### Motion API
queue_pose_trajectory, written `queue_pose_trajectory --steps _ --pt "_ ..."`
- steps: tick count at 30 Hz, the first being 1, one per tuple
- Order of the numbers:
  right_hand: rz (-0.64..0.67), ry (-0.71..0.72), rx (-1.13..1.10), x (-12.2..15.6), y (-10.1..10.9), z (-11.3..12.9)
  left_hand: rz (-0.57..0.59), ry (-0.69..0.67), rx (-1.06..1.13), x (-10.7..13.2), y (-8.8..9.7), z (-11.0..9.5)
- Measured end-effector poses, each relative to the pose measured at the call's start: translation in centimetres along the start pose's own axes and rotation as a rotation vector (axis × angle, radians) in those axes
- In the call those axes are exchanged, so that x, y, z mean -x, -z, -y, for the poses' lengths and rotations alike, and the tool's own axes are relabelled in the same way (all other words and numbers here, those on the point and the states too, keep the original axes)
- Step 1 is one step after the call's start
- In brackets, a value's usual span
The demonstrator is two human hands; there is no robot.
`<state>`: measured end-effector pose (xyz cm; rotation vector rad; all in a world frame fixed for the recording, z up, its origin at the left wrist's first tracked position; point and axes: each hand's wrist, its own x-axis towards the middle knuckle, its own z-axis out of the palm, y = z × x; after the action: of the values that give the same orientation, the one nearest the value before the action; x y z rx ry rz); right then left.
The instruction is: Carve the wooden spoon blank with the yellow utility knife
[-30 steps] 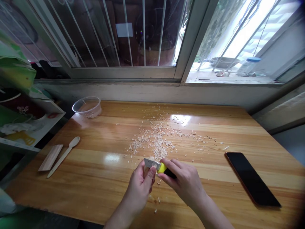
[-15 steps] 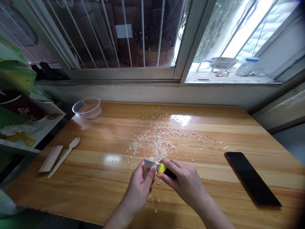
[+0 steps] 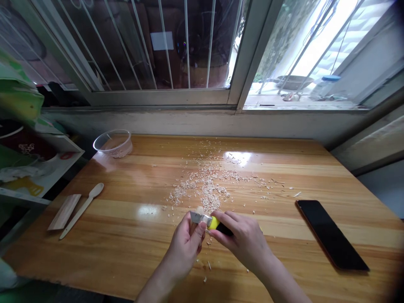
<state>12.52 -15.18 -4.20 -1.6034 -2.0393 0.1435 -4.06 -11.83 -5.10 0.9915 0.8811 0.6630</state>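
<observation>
My right hand (image 3: 244,242) is closed round a utility knife (image 3: 211,221) with a yellow and black handle, its short metal blade pointing left. My left hand (image 3: 186,244) is wrapped round a small pale piece of wood (image 3: 199,209), whose tip shows just above the blade; the left thumb presses against the back of the blade. Both hands hover over the near middle of the wooden table (image 3: 132,235). A pile of wood shavings (image 3: 206,187) lies just beyond them.
A wooden spoon (image 3: 82,209) and a flat wooden slat (image 3: 64,211) lie at the left. A clear plastic bowl (image 3: 112,143) sits at the far left corner. A black phone (image 3: 331,234) lies at the right. A cluttered shelf (image 3: 28,168) stands left of the table.
Both hands stay in the same grip. The view has shifted slightly; nothing else moved.
</observation>
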Motion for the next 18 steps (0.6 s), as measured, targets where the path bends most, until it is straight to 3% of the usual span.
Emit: queue_pose_trajectory --steps 6,14,18 --pt "0.006 0.008 0.026 -0.1 0.27 0.13 0.019 -0.007 -0.006 0.25 0.05 -0.39" --pt "-0.07 -0.004 0.027 -0.13 -0.02 0.37 -0.082 -0.034 -0.108 0.16 0.16 0.28" --pt "0.025 -0.012 -0.011 -0.19 0.24 0.29 -0.099 -0.059 -0.096 0.25 0.08 0.18"
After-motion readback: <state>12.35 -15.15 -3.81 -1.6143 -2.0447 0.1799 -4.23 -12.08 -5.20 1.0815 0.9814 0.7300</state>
